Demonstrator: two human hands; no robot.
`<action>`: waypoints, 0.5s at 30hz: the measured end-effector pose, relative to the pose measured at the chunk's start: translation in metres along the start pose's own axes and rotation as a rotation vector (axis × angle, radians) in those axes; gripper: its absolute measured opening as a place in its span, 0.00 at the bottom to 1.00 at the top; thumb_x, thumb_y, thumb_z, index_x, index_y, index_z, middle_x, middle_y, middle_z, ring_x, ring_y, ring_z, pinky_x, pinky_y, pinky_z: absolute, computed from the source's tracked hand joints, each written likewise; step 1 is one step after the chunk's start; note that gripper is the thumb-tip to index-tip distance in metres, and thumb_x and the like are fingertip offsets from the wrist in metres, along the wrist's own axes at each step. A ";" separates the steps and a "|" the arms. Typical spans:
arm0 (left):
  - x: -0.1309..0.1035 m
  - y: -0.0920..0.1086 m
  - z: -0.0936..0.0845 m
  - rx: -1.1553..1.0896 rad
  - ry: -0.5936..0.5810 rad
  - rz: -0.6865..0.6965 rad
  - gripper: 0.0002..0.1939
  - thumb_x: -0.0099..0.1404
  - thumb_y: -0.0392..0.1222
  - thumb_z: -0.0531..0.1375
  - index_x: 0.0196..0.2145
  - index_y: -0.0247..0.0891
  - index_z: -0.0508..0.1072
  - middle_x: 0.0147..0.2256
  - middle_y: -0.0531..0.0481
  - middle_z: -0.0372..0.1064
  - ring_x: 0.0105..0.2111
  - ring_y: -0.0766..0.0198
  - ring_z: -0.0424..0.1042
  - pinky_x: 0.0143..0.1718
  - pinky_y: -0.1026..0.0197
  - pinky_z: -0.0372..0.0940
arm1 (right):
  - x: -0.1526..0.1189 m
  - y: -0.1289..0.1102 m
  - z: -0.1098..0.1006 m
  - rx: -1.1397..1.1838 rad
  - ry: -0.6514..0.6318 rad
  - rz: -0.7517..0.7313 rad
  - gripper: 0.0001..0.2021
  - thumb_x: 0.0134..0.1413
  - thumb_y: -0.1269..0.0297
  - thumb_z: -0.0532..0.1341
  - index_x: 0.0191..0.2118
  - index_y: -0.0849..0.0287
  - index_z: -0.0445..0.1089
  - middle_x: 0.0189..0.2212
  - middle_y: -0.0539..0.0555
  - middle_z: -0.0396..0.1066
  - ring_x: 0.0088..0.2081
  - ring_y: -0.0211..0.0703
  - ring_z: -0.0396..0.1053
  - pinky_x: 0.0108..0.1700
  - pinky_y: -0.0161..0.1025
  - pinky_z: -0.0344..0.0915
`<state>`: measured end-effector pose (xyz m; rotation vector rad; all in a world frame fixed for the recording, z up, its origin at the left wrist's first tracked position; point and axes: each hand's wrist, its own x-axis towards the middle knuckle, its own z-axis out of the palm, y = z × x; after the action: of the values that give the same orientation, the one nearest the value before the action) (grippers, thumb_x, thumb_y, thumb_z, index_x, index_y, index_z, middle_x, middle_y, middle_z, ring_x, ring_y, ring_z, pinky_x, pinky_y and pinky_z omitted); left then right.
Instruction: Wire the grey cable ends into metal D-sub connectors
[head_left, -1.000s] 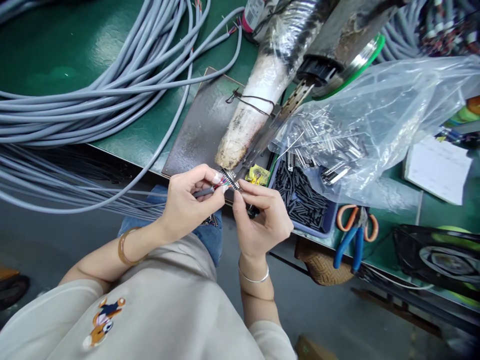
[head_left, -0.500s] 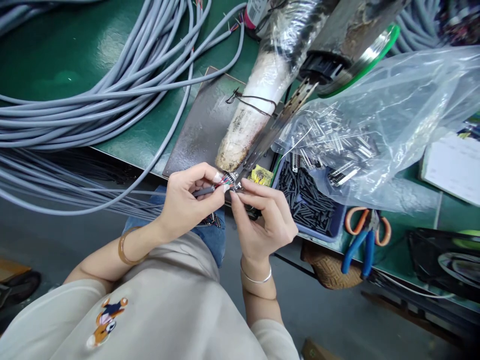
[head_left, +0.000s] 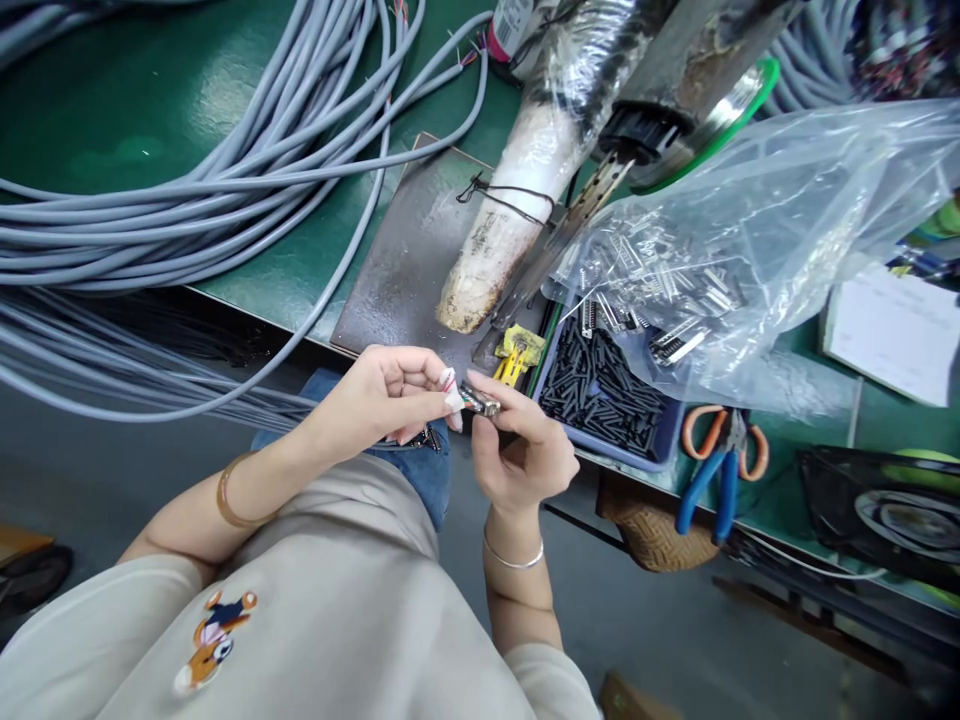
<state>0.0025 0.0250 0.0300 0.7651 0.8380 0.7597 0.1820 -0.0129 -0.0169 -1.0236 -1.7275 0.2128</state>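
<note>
My left hand (head_left: 397, 395) is closed in a pinch on the thin coloured wires at a cable's end, with white wrapping on its fingertips. From those fingers a small metal multi-pin connector (head_left: 481, 402) points to the right. My right hand (head_left: 525, 440) has its thumb and index finger on the connector's far end. Beyond the hands lies a soldering iron's dark metal shaft (head_left: 525, 275), beside a white wrapped tube (head_left: 487, 250). A yellow sponge-like pad (head_left: 523, 345) with a yellow piece on it is just past the right fingers. The cable inside the left palm is hidden.
Grey cable coils (head_left: 247, 220) cover the left of the green table (head_left: 120, 120). At right are a blue tray (head_left: 660, 455) of short black tubes, a clear bag (head_left: 810, 240) of metal connectors, and pliers (head_left: 720, 465) at the table edge. A brown plate (head_left: 397, 260) lies under the tube.
Both hands have drawn back from the iron's tip toward my body, bringing the connector along. The left hand has turned, and the connector now shows beyond its fingertips. The yellow pad is more exposed.
</note>
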 end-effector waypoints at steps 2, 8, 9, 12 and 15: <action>-0.003 -0.001 0.000 0.010 0.014 0.028 0.15 0.53 0.42 0.74 0.30 0.35 0.71 0.21 0.55 0.71 0.14 0.76 0.60 0.15 0.71 0.55 | 0.001 -0.006 0.001 0.039 0.010 0.115 0.07 0.60 0.72 0.65 0.38 0.55 0.67 0.33 0.50 0.80 0.34 0.39 0.80 0.34 0.35 0.76; -0.012 -0.010 -0.004 -0.009 -0.005 0.186 0.13 0.59 0.42 0.72 0.34 0.36 0.72 0.23 0.56 0.71 0.18 0.74 0.65 0.19 0.72 0.61 | 0.010 -0.021 0.001 0.236 0.035 0.454 0.06 0.64 0.66 0.63 0.35 0.55 0.65 0.26 0.44 0.69 0.23 0.31 0.67 0.25 0.29 0.66; -0.014 -0.011 -0.005 -0.003 -0.015 0.211 0.12 0.60 0.42 0.71 0.33 0.36 0.72 0.23 0.56 0.70 0.19 0.74 0.66 0.20 0.73 0.62 | 0.011 -0.022 0.001 0.283 0.035 0.488 0.07 0.64 0.65 0.63 0.35 0.55 0.65 0.25 0.43 0.67 0.22 0.30 0.66 0.25 0.29 0.66; -0.017 -0.015 -0.009 0.048 -0.045 0.296 0.10 0.61 0.42 0.71 0.34 0.35 0.75 0.26 0.53 0.73 0.22 0.73 0.68 0.24 0.72 0.65 | 0.013 -0.026 0.002 0.427 0.020 0.611 0.09 0.64 0.62 0.64 0.34 0.54 0.64 0.23 0.41 0.64 0.20 0.30 0.65 0.23 0.28 0.66; -0.018 -0.017 -0.013 0.199 -0.090 0.476 0.07 0.64 0.41 0.69 0.34 0.34 0.78 0.30 0.48 0.76 0.28 0.69 0.73 0.30 0.68 0.69 | 0.015 -0.029 0.002 0.537 0.001 0.717 0.10 0.63 0.61 0.65 0.34 0.53 0.64 0.21 0.40 0.64 0.19 0.29 0.64 0.22 0.27 0.65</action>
<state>-0.0124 0.0053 0.0164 1.1911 0.6613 1.0631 0.1643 -0.0193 0.0102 -1.1778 -1.1327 1.0675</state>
